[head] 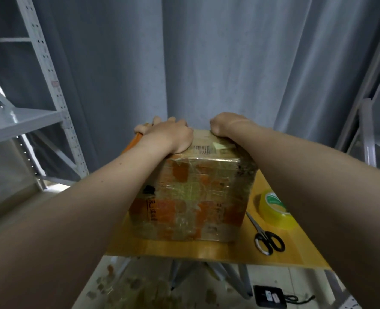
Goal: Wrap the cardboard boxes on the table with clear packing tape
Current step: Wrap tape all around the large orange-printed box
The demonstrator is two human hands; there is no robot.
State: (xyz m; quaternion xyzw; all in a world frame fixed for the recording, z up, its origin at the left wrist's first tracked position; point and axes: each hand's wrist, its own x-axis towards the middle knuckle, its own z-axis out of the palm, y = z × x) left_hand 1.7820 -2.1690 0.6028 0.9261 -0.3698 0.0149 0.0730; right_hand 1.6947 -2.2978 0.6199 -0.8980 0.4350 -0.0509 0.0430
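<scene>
Background: a grey curtain point(207, 63) with metal shelving point(39, 63) on both sides. In front stands a small wooden bench point(184, 248).

Position of the work: the cardboard box point(191, 197) stands on the bench, left of centre. It is already covered in wrinkled clear film on its near face and top.

Grip state:
- Left grip point(169, 134): palm down on the far left of the box top, fingers bent over the far edge.
- Right grip point(227, 126): on the far right of the top. The fingers drop behind the edge and are hidden, so it cannot be determined whether they clamp the box or only press on it.

The tape roll point(276, 210) and scissors point(267, 237) lie on the bench to the right of the box, in neither grip.

Probable hazards:
- Both grips act high and at the far edge. A pull toward the person would likely tip the box or slide it toward the near bench edge.
- Turning the box to the right could push the scissors, whose blades lie just beside its base, and the roll off the bench.
- Slick film under the palms may cause slipping.
</scene>
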